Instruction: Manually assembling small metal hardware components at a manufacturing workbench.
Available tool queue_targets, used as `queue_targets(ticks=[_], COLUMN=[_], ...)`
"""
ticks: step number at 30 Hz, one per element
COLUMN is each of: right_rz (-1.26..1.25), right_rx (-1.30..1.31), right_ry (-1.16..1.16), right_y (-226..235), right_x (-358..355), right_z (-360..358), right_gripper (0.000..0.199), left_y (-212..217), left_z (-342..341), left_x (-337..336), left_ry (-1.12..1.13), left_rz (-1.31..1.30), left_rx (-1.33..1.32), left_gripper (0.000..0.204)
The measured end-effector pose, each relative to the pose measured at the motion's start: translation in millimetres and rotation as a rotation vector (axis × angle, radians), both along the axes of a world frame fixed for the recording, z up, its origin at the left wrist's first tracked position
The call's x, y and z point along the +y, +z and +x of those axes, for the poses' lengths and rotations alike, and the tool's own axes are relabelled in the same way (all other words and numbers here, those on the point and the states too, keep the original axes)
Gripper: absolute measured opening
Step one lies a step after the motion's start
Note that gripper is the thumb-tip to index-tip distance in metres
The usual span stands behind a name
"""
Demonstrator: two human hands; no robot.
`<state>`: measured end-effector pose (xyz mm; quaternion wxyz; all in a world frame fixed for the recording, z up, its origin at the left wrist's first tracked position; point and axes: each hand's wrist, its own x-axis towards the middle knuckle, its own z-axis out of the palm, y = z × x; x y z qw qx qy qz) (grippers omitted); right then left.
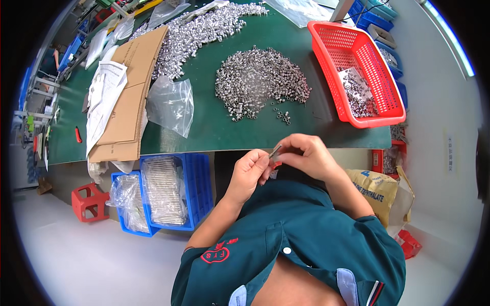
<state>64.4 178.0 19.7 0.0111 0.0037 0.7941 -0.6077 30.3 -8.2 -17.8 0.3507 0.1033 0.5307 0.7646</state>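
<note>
Just in front of the table's near edge, my hands meet over a short, thin metal pin (pixel 275 151). My left hand (pixel 249 172) is closed, with thumb and fingers pinching around the pin's lower end. My right hand (pixel 310 155) curls in from the other side, its thumb and fingertips closed at the pin. Something small and red (pixel 276 165) shows below the fingers, too covered to name. Beyond the hands, a pile of small silver metal rings (pixel 260 81) lies on the green table (pixel 214 135), a few loose rings in front of it.
A red plastic basket (pixel 352 120) holding small rings stands at the table's right. A larger heap of metal pieces (pixel 204 30), a clear bag (pixel 171 104) and flattened cardboard (pixel 125 97) lie left. Blue crates (pixel 201 191) with metal rods and a red stool (pixel 89 204) stand below.
</note>
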Motion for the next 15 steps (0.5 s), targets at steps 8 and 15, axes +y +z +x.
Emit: queue_targets(ticks=[8,15], right_rz=[0.587,0.727], right_rx=[0.353,0.445], right_ry=[-0.191,-0.141], right_y=[-16.3,-15.8], right_x=[37.7,39.6], right_z=[-29.9,-35.0], right_gripper=[0.018,0.015], left_y=[-6.5,-6.3], left_z=[-1.9,-0.8], left_x=[-2.4,-4.3], left_ry=[0.051,0.069], left_rz=[-0.051,-0.100], left_rx=[-0.038,-0.034], left_gripper=[0.022,0.021])
